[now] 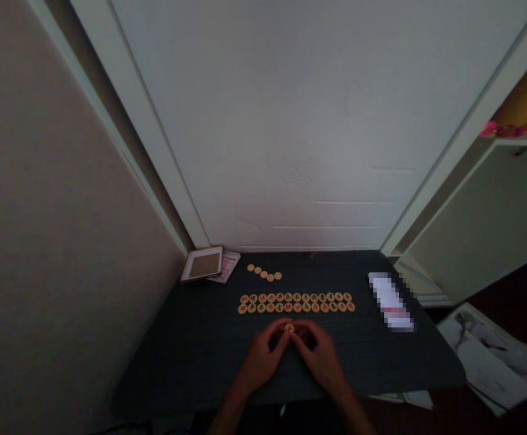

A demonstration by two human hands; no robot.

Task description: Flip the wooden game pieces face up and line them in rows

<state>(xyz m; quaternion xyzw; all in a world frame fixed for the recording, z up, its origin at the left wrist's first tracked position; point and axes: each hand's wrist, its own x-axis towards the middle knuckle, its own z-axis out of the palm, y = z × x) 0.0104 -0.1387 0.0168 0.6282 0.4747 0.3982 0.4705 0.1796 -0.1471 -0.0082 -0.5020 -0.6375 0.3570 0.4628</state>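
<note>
Between the fingertips of both hands is a round wooden Chinese chess piece (289, 328) with a mark on its upper face. My left hand (267, 353) pinches it from the left, and my right hand (314, 350) from the right. Just beyond my fingers, two long rows of Chinese chess pieces (297, 307) lie face up on the dark table (191, 356), with red and black characters. Farther back, several plain-looking discs (264, 274) lie in a loose, bent line.
A brown-and-white framed board (202, 264) rests on a printed sheet (227, 267) at the back left. On the right lies a pale, blurred-out oblong (390, 302). A white panel (290, 121) rises behind the table. Papers (494, 356) lie beyond its right edge.
</note>
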